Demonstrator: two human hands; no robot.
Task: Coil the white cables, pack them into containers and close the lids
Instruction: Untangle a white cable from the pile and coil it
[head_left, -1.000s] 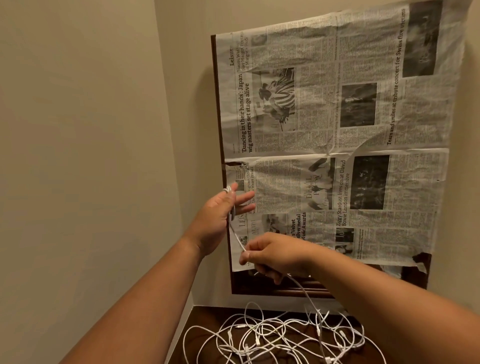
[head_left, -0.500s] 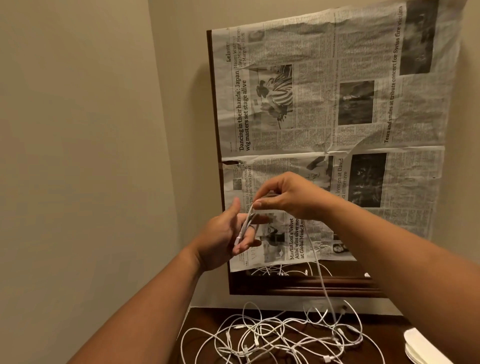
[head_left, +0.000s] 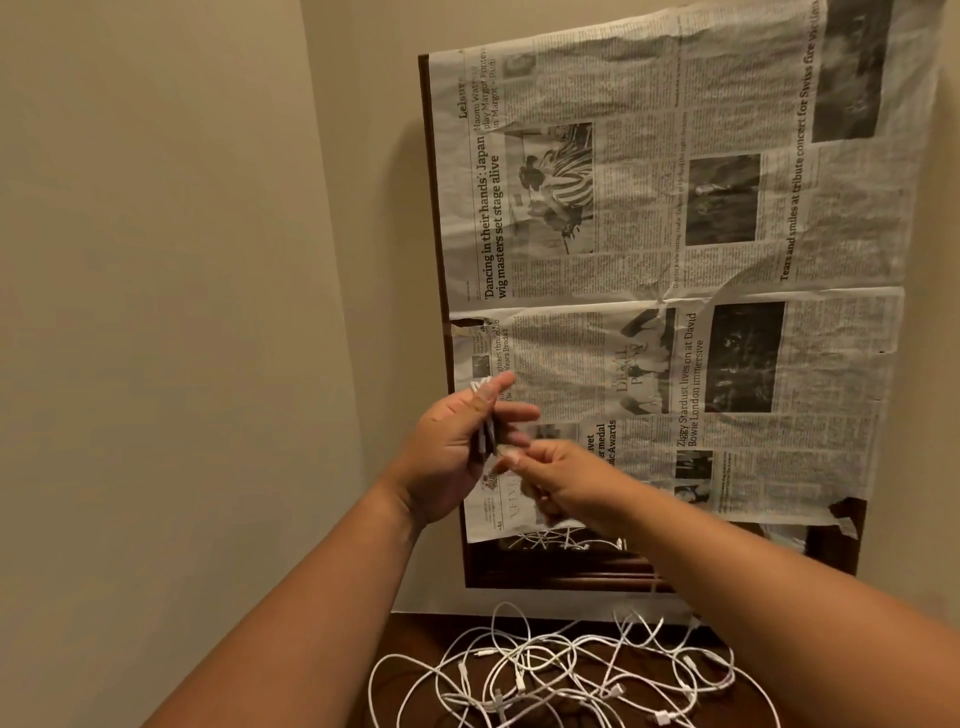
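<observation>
White cable (head_left: 487, 434), folded into a narrow bundle, long axis near upright, top loops poking above the thumb of the left hand (head_left: 447, 452), which grips it mid-length with fingers half extended. Right hand (head_left: 566, 483) just beside, fingers curled, pinching the bundle's lower end; motion blur hides the strand there. Loose cables (head_left: 545, 670) tangled on the dark table (head_left: 415, 634) below, cut off by the frame edge.
</observation>
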